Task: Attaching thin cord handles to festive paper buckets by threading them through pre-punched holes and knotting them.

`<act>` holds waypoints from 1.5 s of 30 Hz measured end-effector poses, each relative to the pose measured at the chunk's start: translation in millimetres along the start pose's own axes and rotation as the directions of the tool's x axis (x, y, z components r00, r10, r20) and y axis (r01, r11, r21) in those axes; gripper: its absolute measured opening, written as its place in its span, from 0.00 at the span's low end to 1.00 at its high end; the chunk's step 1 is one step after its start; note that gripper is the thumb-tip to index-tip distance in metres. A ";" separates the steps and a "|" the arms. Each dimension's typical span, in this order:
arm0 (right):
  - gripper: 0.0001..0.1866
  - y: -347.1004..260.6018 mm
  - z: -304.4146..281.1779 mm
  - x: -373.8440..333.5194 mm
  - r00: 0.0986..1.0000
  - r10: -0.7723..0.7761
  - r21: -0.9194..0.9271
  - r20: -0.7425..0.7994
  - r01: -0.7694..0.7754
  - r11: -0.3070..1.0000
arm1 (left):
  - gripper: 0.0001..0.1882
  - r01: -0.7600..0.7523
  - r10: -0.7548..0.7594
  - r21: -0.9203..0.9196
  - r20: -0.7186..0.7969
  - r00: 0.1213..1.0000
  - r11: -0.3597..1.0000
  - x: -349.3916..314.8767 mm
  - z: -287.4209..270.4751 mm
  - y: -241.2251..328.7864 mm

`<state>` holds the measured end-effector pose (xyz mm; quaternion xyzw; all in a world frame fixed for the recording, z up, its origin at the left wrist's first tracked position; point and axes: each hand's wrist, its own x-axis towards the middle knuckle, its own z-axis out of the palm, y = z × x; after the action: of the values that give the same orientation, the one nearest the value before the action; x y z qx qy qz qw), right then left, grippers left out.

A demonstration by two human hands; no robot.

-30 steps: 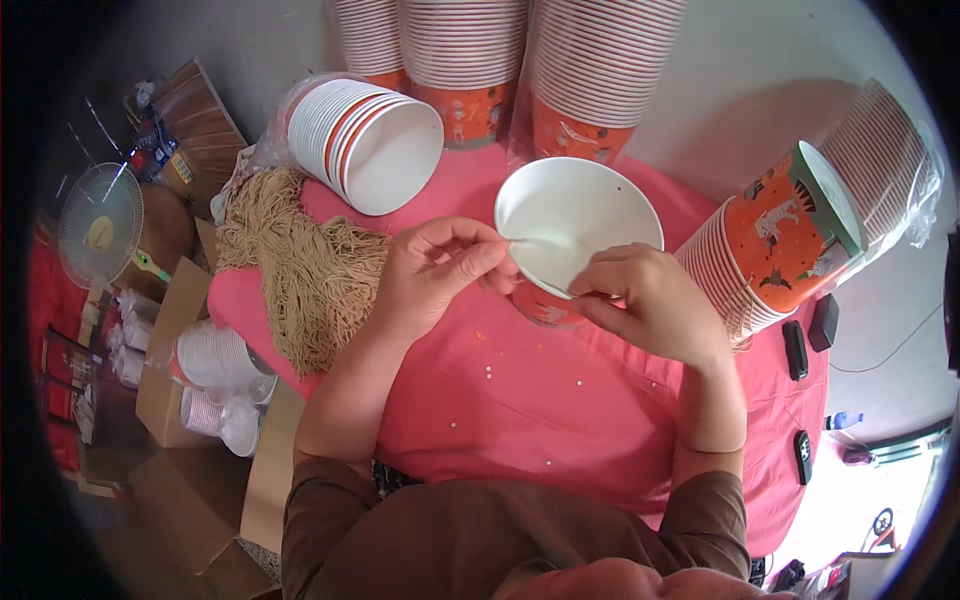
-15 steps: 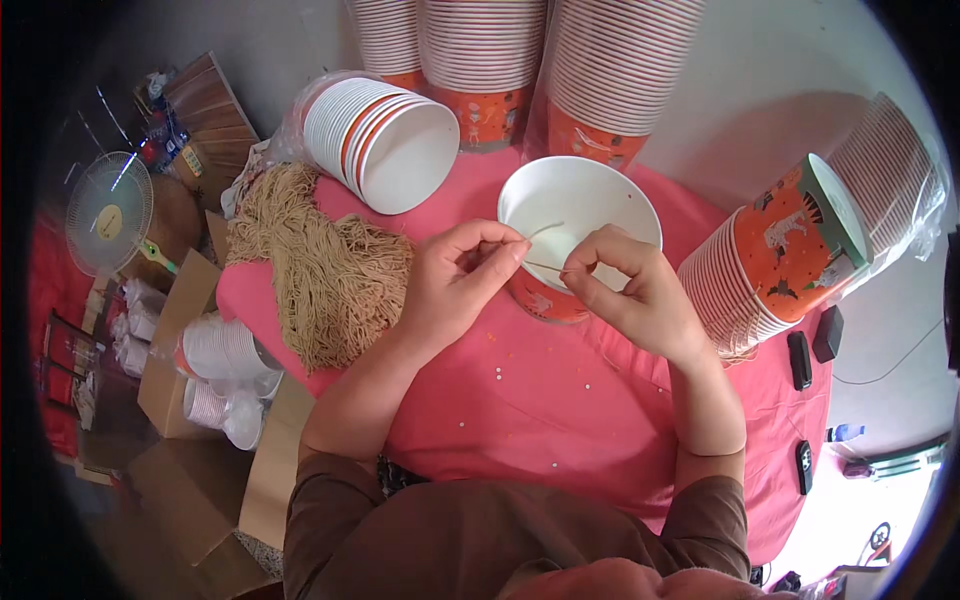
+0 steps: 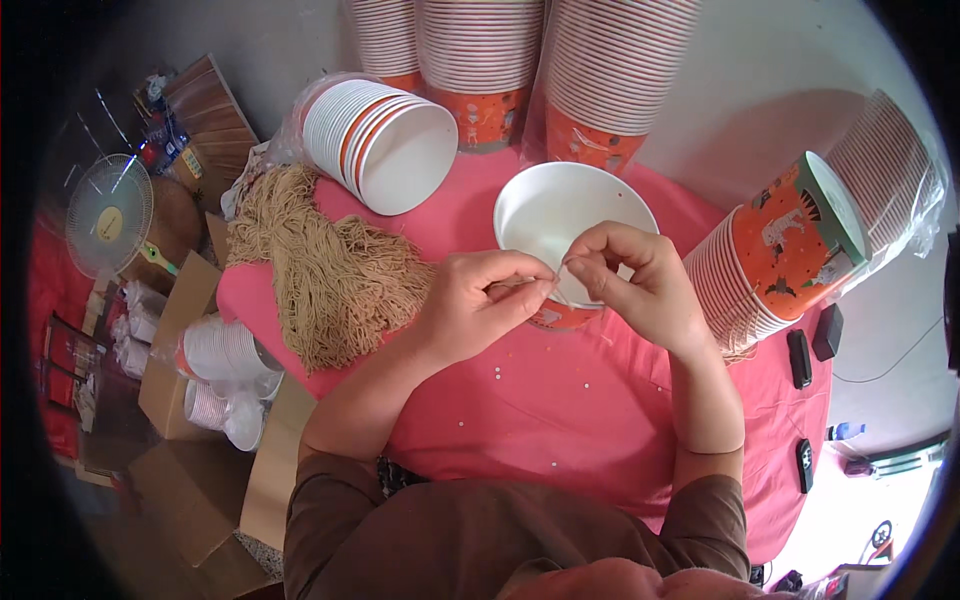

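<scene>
- Left hand [image 3: 482, 308], frame centre: thumb and forefinger pinching thin tan string [image 3: 559, 285].
- Right hand [image 3: 645, 290], right of centre: thumb and forefinger pinching string over white-lined orange paper tub [image 3: 540, 213].

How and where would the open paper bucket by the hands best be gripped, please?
The open paper bucket is probably best gripped by its left rim, from above left, thumb inside, fingers outside: it stands upright, mouth up, and that edge is uncovered, while the left hand and right hand hide parts of the near edge.

The left hand [image 3: 480, 308] and right hand [image 3: 648, 296] pinch string [image 3: 560, 284] near a bucket [image 3: 548, 205].
</scene>
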<state>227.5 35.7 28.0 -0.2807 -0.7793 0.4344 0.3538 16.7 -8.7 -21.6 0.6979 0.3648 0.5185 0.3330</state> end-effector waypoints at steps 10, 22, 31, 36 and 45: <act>0.10 0.2 -0.5 1.9 0.922 -0.387 -0.466 0.000 0.342 0.816 | 0.07 0.313 -0.332 -0.448 0.037 0.942 0.838 4.1 -13.9 -7.6; 0.10 0.0 12.8 -0.9 0.817 -0.571 -0.684 0.080 0.462 0.565 | 0.07 0.251 -0.281 -0.314 -0.056 0.958 0.916 4.4 -4.6 -2.0; 0.05 -7.5 -7.9 0.4 0.849 -0.528 -0.616 0.013 0.423 0.665 | 0.06 0.163 -0.178 -0.259 -0.038 0.983 0.952 4.4 -10.1 -6.6; 0.04 -8.7 -9.8 -1.7 0.881 -0.473 -0.545 0.027 0.410 0.731 | 0.06 0.212 -0.209 -0.282 0.043 0.977 0.936 3.4 -14.5 -4.0; 0.05 -3.8 5.7 4.3 0.831 -0.551 -0.617 0.081 0.476 0.627 | 0.06 0.236 -0.226 -0.354 0.068 0.972 0.905 0.5 -6.1 -2.0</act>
<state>220.0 34.4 30.5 -0.1705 -0.9019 0.0212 0.3963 10.5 -6.7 -21.6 0.5837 0.3395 0.5245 0.5186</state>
